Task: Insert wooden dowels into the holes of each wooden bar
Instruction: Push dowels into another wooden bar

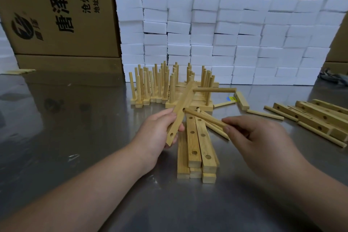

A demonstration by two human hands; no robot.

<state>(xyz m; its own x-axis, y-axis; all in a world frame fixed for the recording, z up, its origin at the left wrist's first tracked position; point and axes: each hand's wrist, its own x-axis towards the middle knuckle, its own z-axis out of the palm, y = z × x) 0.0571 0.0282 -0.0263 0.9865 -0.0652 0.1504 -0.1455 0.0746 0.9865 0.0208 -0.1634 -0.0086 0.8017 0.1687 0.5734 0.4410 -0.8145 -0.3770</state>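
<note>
right hand (254,137) pinches pale dowel (205,117) at tilted, holed bar (183,107).

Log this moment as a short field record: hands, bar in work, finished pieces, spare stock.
left hand: grips a wooden bar, tilted above the table
right hand: pinches a dowel, tip at the bar's middle hole
held bar: seated dowel juts from its far end; near-end hole empty
finished pieces: finished bars with upright dowels, grouped at the back
spare stock: stack of drilled bars beneath the hands; loose bars and dowels at right
backdrop: white foam blocks, cardboard boxes
</note>
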